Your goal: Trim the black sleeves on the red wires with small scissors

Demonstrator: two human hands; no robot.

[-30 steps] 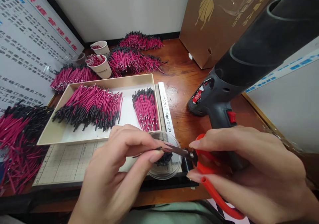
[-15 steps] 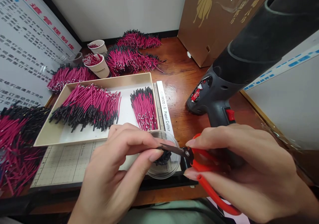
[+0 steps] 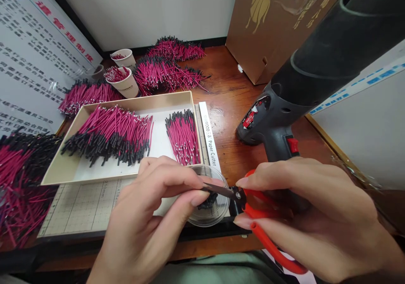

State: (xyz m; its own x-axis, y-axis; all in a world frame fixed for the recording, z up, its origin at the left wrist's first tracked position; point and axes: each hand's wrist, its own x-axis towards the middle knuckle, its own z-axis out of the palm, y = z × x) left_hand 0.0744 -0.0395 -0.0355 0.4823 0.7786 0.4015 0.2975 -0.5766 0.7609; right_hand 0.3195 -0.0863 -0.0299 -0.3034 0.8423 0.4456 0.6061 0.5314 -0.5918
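My left hand point(image 3: 158, 208) is closed in a pinch of thumb and forefinger. A bit of something dark shows at its fingertips, too small to make out. In my right hand point(image 3: 316, 216) are small scissors point(image 3: 241, 198) with red handles and dark blades, their tips touching the pinching fingers of the left hand. Beneath the blades stands a clear round plastic tub point(image 3: 209, 221) with small black pieces point(image 3: 209, 202) in it. Behind the hands, a shallow cream box point(image 3: 161, 99) holds two groups of short magenta wires with black ends point(image 3: 117, 128).
The box rests on a paper cutter point(image 3: 79, 210). More wires lie in piles point(image 3: 161, 75) at the back and left, beside two paper cups point(image 3: 126, 86). On the right stand a heat gun point(image 3: 281, 115) with a red switch and a brown carton point(image 3: 249, 35).
Both hands and the scissors stay almost in place. The blade tips have shifted very slightly at the left fingertips, and the view has moved a little.
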